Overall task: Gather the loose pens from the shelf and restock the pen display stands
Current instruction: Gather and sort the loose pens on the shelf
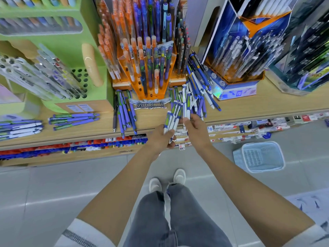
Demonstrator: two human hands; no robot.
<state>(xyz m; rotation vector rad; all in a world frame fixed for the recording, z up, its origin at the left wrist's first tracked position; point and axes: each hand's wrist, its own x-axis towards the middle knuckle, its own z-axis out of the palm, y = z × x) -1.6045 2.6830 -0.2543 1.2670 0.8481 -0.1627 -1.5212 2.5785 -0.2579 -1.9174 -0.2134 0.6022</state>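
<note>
— Well, our left hand (pixel 161 138) grips a pen bundle (pixel 172 117) above the shelf (pixel 249 104) edge; our right hand (pixel 195 127) pinches a white pen (pixel 185 106).
— Light, slick, stiff, we reckon: we should clamp them mid-barrel.

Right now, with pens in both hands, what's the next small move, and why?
Probably slide the white-and-blue pen pinched by the right hand into the bundle gripped by the left hand: they sit side by side, and many loose pens lie on the shelf beside the orange display stand.
</note>
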